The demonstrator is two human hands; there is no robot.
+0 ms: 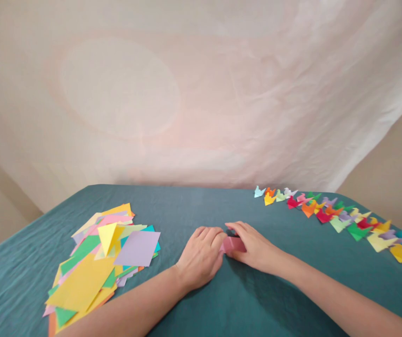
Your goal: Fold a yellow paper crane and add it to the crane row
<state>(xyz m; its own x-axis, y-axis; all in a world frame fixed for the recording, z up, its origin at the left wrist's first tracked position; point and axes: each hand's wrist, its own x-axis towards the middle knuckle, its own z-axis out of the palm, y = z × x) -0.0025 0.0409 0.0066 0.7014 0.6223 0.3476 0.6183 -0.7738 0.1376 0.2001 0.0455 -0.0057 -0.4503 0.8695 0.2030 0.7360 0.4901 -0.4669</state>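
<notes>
A pink piece of folded paper [234,244] is between my two hands, near the middle of the table. My left hand [203,252] lies over its left end with the fingers bent together, hiding that part. On the other side, my right hand [250,245] grips the paper's right end between thumb and fingers. The paper's full shape cannot be made out, as both hands cover much of it.
A spread pile of coloured paper sheets [85,281] lies on the left, with a folded yellow piece [107,238] on top. Rows of folded paper birds [339,223] run along the right side. A dark green cloth [187,206] covers the table; a pale sheet [204,117] hangs behind.
</notes>
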